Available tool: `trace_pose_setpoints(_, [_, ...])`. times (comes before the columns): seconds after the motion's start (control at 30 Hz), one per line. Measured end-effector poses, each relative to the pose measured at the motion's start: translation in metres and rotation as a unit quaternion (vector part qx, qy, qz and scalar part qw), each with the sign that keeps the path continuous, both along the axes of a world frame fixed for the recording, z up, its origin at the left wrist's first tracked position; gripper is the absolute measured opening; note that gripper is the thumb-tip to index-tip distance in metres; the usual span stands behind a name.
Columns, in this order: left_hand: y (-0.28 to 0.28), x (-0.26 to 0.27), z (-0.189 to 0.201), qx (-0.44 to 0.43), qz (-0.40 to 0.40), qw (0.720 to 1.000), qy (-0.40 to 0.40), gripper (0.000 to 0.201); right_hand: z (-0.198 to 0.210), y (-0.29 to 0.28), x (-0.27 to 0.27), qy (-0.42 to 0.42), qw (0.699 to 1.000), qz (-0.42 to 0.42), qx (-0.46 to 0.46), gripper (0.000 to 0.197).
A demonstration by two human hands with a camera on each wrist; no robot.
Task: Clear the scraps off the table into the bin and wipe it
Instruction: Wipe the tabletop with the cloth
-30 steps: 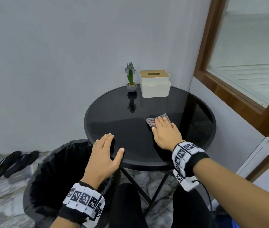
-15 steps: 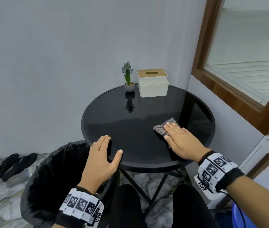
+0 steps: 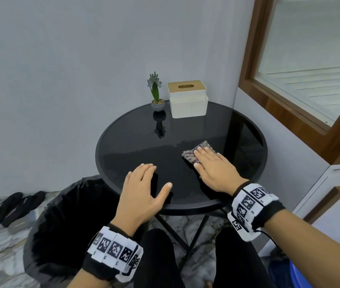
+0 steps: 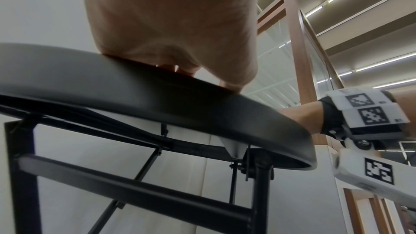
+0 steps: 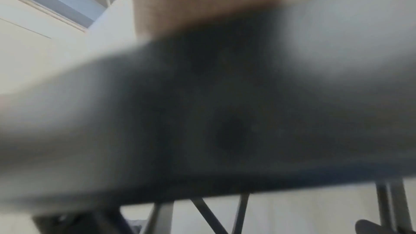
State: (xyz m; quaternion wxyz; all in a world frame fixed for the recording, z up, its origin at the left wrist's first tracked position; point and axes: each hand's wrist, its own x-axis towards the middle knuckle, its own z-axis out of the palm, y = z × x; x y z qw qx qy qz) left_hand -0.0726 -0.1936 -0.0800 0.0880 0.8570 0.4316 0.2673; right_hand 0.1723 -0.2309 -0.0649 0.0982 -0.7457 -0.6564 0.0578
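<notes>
Between the earlier frames and this one, the right hand point(image 3: 212, 167) slid the cloth point(image 3: 194, 152) from near the middle of the round black surface point(image 3: 144, 142) out toward its right side, while the left hand point(image 3: 144, 190) stayed put at the near edge. The right hand lay flat with its fingers straight, pressing down on the grey, nubbly cloth — only the cloth's far and left parts showed past the fingertips. The left hand was open too, its fingers straight and resting on the glossy top, its thumb spread out to the side; the left wrist view showed it point(image 4: 171, 24) bearing on the rim of the surface point(image 4: 157, 99) from above. The right wrist view was too blurred to tell anything of the fingers. A black-lined bin point(image 3: 65, 225) stood on the floor just beside the surface, at its near left. At the far edge sat a small potted plant point(image 3: 156, 94) and, just beside it, a white tissue box point(image 3: 187, 98) — both well apart from the cloth. A pair of black sandals point(image 3: 13, 206) lay on the marble floor at the left.
</notes>
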Motion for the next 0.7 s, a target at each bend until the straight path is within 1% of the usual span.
trace_pose_setpoints(0.13, [0.002, 0.020, 0.007, 0.003, -0.009, 1.000, -0.013, 0.067, 0.000, -0.029, 0.007, 0.007, 0.999, 0.032, 0.010, 0.053])
trace_pose_setpoints(0.23, [0.003, 0.033, 0.008, -0.003, -0.014, 1.000, -0.012, 0.067, 0.000, -0.036, 0.021, -0.005, 1.000, 0.007, 0.015, 0.053])
trace_pose_setpoints(0.33, [0.001, 0.043, 0.004, -0.011, -0.016, 1.000, 0.003, 0.069, 0.000, -0.024, 0.035, -0.020, 0.999, -0.030, 0.010, 0.054])
trace_pose_setpoints(0.5, [-0.002, 0.045, 0.000, -0.007, -0.016, 1.000, 0.026, 0.069, 0.002, 0.014, 0.043, -0.006, 0.996, -0.082, -0.015, 0.056])
trace_pose_setpoints(0.6, [-0.001, 0.043, -0.002, -0.002, -0.016, 0.999, 0.038, 0.070, 0.003, 0.028, 0.035, -0.009, 0.997, -0.074, -0.022, 0.058])
trace_pose_setpoints(0.7, [0.001, 0.041, -0.002, -0.006, -0.015, 0.999, 0.048, 0.073, 0.003, 0.028, 0.027, -0.015, 0.999, -0.033, -0.023, 0.056])
